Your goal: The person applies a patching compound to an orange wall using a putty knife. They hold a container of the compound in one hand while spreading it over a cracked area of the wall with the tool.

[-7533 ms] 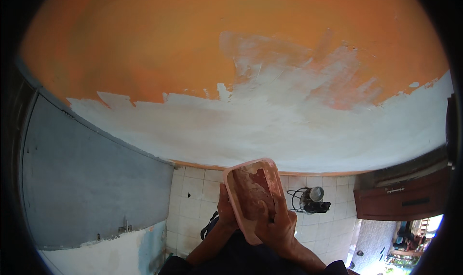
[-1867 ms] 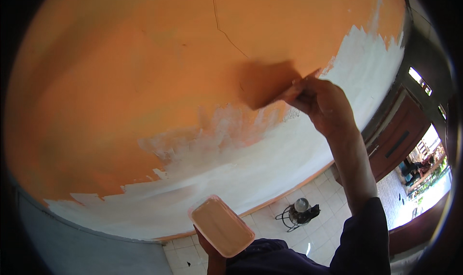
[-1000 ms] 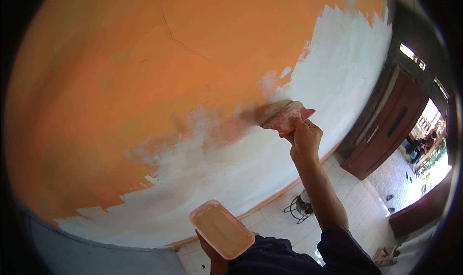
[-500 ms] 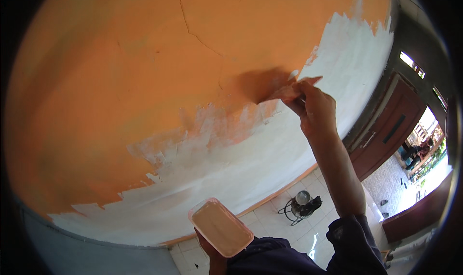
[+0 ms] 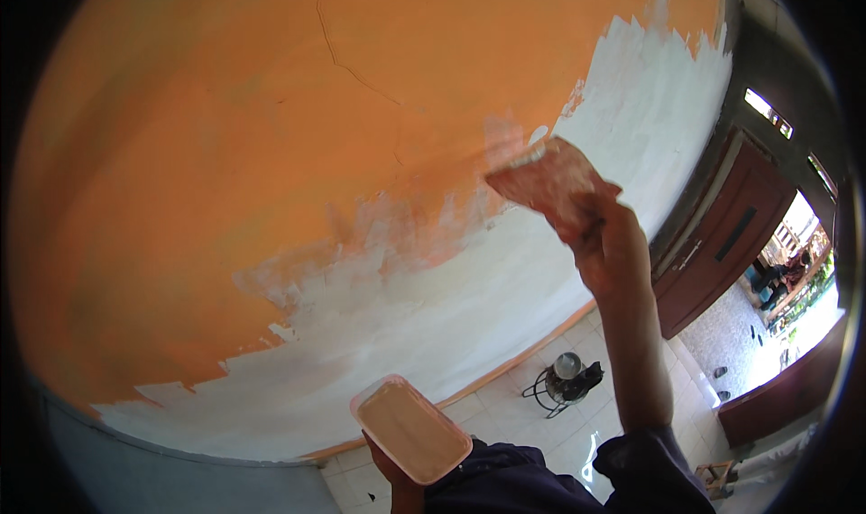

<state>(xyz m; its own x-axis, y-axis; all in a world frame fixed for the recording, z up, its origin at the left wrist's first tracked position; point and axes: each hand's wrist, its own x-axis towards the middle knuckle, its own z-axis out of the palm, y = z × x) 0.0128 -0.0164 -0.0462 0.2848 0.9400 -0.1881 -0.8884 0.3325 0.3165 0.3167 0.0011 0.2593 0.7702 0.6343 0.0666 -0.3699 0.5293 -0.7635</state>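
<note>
My right hand [image 5: 615, 248] is raised at the wall, its fingers wrapped round a broad, flat scraper [image 5: 561, 178]. The scraper's reddish blade is smeared pale along its edge and tilted toward the orange part of the wall [image 5: 207, 171]; whether it touches cannot be told. Below and to the right of the blade lies a smooth white coat [image 5: 649, 108], ragged at its upper border, with thin pinkish streaks. Low in front of me, my left hand [image 5: 394, 478] supports a rectangular plastic tub [image 5: 367, 393]. A flat, light-brown surface shows inside the tub's rim.
On the tiled floor [image 5: 564, 437] stands a small black-legged stool [image 5: 541, 395] with a clear container [image 5: 567, 365] and a dark object on it. A brown door [image 5: 735, 234] is at the right, beside a bright doorway where a person [image 5: 789, 275] sits outside.
My right hand has moved slightly right and down, turning the scraper so its broad face shows. A pale pink smear now shows on the orange wall beside the white edge. The tub has barely moved.
</note>
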